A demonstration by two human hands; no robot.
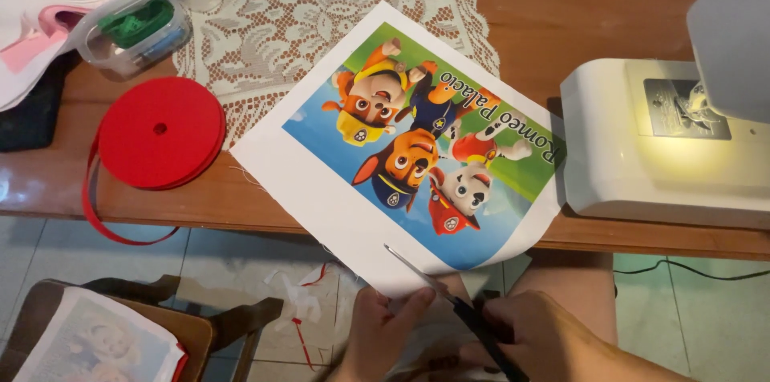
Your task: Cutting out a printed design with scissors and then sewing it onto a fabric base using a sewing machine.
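Right hand [539, 332]: lower right of the frame, closed around the dark handles of the scissors [445, 290].
Scissors: long axis runs from the handles at lower right up to the tip at about centre-bottom; the thin blades point up-left and lie along the near edge of the printed fabric sheet [401, 149].
Left hand [381, 334]: bottom centre, fingers pinching the sheet's near corner just left of the blades.
Printed fabric sheet: white, with 1 colourful cartoon-dog picture; it lies tilted on the wooden table [577, 5], near corner hanging over the table's edge toward the hands.
Key relation: the sheet lies up and ahead of both hands; the right hand is nearer the uncut edge.
Around: red ribbon roll [160, 132] at left, lace doily [321, 13] above, sewing machine [666, 141] at right.
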